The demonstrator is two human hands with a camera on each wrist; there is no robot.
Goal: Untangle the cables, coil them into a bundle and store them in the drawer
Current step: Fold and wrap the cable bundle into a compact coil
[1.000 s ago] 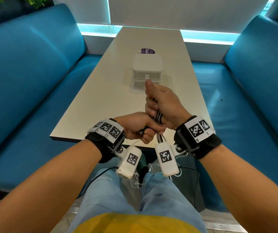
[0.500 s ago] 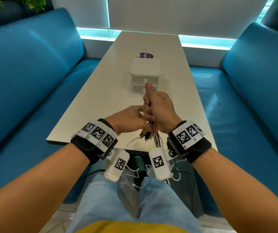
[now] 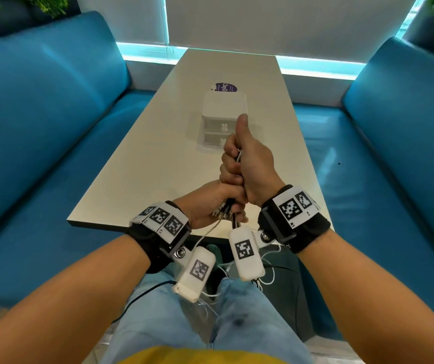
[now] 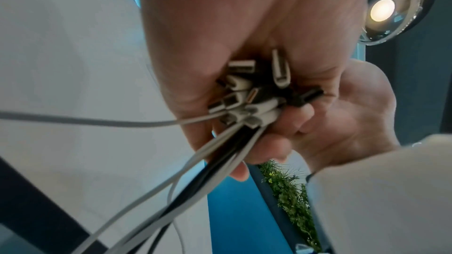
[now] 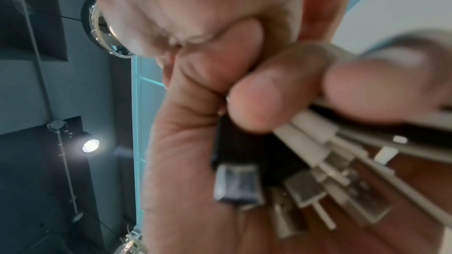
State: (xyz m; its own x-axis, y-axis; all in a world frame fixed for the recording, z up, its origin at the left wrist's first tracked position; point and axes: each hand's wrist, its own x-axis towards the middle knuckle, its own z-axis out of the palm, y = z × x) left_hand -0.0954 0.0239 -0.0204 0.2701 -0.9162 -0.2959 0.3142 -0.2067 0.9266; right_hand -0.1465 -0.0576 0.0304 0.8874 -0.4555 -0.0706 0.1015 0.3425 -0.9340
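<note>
Both hands hold one bunch of white and black cables [image 3: 230, 210] above the table's near edge. My left hand [image 3: 210, 203] grips the plug ends [image 4: 247, 96], where several USB connectors [image 5: 288, 184] stick out of the fist. My right hand [image 3: 244, 166] is a fist around the strands just above, thumb pointing up. The loose strands [image 4: 171, 177] hang down past the wrist cameras toward my lap. A small white two-drawer box [image 3: 223, 119] stands in the middle of the table, both drawers closed, partly hidden behind my right thumb.
The long white table [image 3: 145, 164] runs away from me between two blue sofas [image 3: 40, 127]. A purple label [image 3: 225, 87] lies behind the drawer box. My knees in blue jeans [image 3: 237, 319] are under the table's near edge.
My right fist has risen along the cables and stands higher in front of the drawer box. My left hand stays at the plug ends below it.
</note>
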